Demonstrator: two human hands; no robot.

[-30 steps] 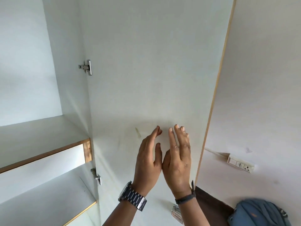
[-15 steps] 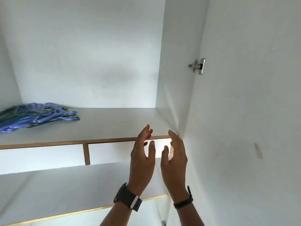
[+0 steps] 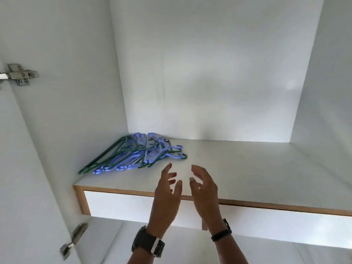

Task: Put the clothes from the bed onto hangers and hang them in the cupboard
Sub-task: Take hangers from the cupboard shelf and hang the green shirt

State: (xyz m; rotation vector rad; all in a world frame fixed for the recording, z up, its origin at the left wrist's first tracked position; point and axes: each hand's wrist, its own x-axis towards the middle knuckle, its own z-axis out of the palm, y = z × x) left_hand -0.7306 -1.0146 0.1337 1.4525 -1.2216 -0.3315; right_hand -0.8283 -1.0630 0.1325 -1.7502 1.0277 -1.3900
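Note:
A pile of several blue and green plastic hangers (image 3: 133,153) lies at the back left of a white cupboard shelf (image 3: 247,168). My left hand (image 3: 166,195) and my right hand (image 3: 204,189) are raised side by side in front of the shelf's wooden front edge, palms facing each other, fingers relaxed and slightly bent. Both hold nothing. My left fingertips are a short way right of and below the hangers, not touching them. No clothes or bed are in view.
The cupboard interior is white, with a side wall on the left carrying a metal hinge (image 3: 19,74) and a second hinge (image 3: 73,241) lower down. A lower shelf (image 3: 190,248) shows beneath my wrists.
The view has swung left from the open door to the cupboard's inside, bringing the hanger pile toward the centre. Both hands stayed raised and have spread slightly apart.

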